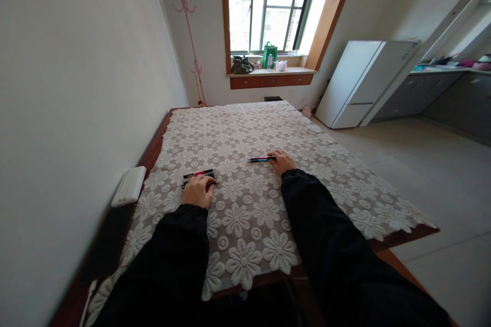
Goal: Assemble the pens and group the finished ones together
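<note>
On the flower-patterned lace tablecloth (236,218), my right hand (283,162) pinches the black end of a slim pen or pens (260,159) with pink and teal parts. The tips point left, and I cannot tell if it is one pen or two lying together. Lower left, my left hand (198,191) rests with curled fingers over dark pens (186,183), mostly covering them. Its fingertips close near their right ends. Just beyond it lies a red and black pen (198,173), apart from the right hand's pens.
At the table's left edge a white power bank (129,186) sits against a dark flat device (108,240) with a white cable (89,299). Beyond the table stand a pink coat rack (188,20), a windowsill with bags (243,65), and a white refrigerator (356,82).
</note>
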A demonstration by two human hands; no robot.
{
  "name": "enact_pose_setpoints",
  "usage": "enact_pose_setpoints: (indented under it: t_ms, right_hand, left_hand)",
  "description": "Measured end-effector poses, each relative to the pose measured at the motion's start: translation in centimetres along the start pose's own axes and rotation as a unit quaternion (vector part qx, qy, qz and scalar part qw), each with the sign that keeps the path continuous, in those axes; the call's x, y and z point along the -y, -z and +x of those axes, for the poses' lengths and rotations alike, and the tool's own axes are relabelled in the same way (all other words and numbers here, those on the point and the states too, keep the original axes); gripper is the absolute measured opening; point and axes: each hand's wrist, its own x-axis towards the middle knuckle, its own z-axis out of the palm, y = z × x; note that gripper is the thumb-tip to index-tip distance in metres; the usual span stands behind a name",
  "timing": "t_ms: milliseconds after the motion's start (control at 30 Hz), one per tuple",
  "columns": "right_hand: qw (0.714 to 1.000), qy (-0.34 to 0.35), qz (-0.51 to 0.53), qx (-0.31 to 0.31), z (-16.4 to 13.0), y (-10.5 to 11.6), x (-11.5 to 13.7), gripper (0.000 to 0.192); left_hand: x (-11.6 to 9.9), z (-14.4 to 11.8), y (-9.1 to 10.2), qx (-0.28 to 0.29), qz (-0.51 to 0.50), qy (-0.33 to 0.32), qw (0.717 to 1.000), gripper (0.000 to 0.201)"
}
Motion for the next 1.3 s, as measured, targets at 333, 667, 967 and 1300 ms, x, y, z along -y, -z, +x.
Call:
enact_pose_setpoints:
  t_ms: [333,667,967,1300]
  right_hand:
    - [1.000,0.006,-0.008,0.014,0.03,0.20,0.14,0.022]
    - [0.999,0.023,0.011,0.022,0.17,0.37,0.03,0.023]
    - [0.999,0.024,0.010,0.031,0.09,0.71,0.37,0.022]
    - [0.999,0.020,0.012,0.034,0.14,0.64,0.32,0.022]
  left_hand:
    - [0.24,0.09,-0.24,0.000,-0.006,-0.017,1.000,0.020]
    - [0.04,0.11,-0.14,0.009,-0.004,-0.011,1.000,0.022]
    - [0.20,0.06,-0.22,0.008,-0.009,-0.027,1.000,0.026]
    - [0.14,0.08,-0.06,0.007,-0.016,-0.032,0.999,0.027]
